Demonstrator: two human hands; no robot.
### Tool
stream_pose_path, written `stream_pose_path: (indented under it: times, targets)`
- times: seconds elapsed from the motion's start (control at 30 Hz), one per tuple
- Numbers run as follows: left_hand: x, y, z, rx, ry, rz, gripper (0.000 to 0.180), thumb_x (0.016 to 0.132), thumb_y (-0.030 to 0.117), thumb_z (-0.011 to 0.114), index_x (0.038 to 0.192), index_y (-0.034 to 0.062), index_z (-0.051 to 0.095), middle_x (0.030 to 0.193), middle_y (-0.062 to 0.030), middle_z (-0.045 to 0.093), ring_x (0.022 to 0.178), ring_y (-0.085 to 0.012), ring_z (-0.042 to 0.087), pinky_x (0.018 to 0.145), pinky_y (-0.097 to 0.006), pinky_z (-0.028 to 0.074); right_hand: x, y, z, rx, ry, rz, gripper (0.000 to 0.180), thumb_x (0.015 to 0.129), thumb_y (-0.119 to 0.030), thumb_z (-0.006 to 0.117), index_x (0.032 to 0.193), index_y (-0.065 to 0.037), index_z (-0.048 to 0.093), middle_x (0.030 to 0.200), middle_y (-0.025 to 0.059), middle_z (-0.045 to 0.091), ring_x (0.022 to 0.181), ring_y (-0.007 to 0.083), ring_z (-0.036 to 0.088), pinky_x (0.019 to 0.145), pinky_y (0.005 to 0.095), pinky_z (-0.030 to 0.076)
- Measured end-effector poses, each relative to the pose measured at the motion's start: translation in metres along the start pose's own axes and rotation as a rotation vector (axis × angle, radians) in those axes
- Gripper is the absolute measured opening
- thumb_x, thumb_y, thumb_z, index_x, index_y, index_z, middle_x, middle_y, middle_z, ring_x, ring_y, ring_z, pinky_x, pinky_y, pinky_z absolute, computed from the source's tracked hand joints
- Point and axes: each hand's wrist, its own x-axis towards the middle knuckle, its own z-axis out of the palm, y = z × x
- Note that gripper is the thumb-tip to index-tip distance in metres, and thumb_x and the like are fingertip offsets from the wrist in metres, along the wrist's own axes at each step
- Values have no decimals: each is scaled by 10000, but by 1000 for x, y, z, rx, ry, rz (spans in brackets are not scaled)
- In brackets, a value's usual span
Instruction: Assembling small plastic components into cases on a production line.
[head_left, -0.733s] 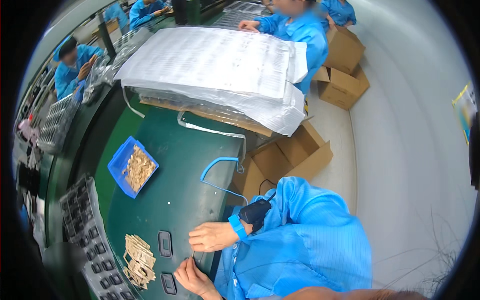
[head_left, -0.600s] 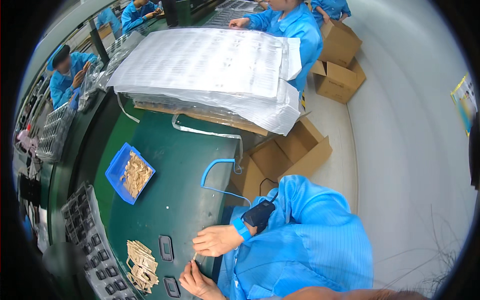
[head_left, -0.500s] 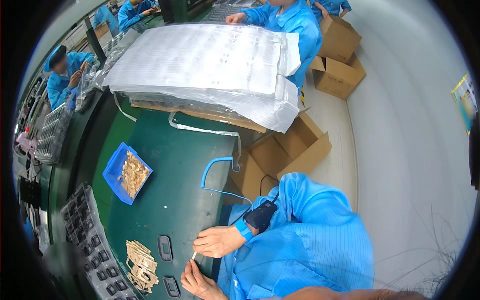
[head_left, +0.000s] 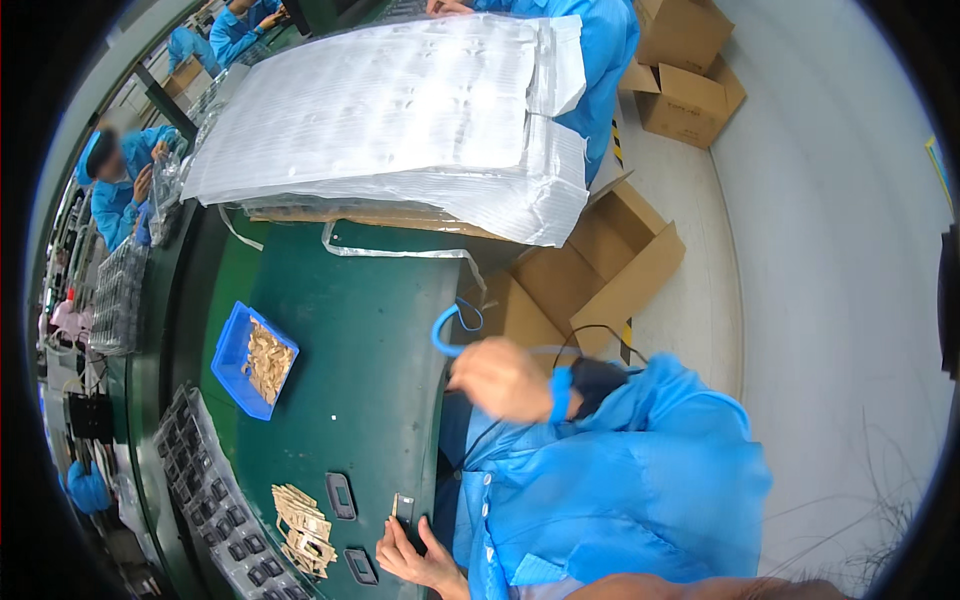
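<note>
Left hand pinching small metal clip in fingers at counter near edge. Right hand blurred, grip unclear. Loose pinch risking clip slipping off edge.

Parts pile lies left of two slotted plates on table.

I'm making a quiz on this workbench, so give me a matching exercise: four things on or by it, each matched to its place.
Things:
1. blue tray
2. silver bag stack
3. cardboard box
4. tan parts pile

Places:
A. floor, right of the bench
B. far end of the bench
C. near edge, left of two dark frames
D. left part of the green mat

Pairs: 1-D, 2-B, 3-A, 4-C
</note>
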Motion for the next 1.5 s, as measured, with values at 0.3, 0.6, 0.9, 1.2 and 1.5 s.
stream_pose_path:
  times: [0.3,0.6,0.9,1.2,1.5]
  targets:
    - [22,20,7,66,182,22,234,814,165,844,981,31,748,954,-120,685,851,-326,601,788,-455,488,-287,273,12,-789,-680,586,138,777,-180,700,860,-72,722,894,161,707,881,322,705,709,456,583]
    - [25,32,3,102,118,-37,198,798,30,815,971,-15,731,908,-166,658,874,-344,599,831,-474,489,-313,328,68,-641,-1079,531,188,824,-229,641,861,-76,746,860,149,725,825,320,718,675,470,576]
    - [22,34,5,179,155,-4,170,827,78,809,965,3,745,889,-142,655,843,-322,598,804,-451,488,-275,282,128,-352,-1234,400,284,884,-270,568,858,-69,767,837,140,743,775,320,727,656,483,567]
    - [10,6,21,69,246,35,165,893,59,731,1011,-57,734,918,-144,668,877,-300,589,802,-439,466,-191,242,283,-209,-656,348,261,850,-254,627,701,-41,602,700,198,625,631,369,630,547,481,491]
    - [18,36,26,-47,221,20,170,864,45,751,1004,-49,737,927,-137,649,902,-291,585,789,-430,482,-288,237,257,-561,-1038,154,322,874,-257,591,958,28,718,828,244,681,667,377,656,578,495,540]
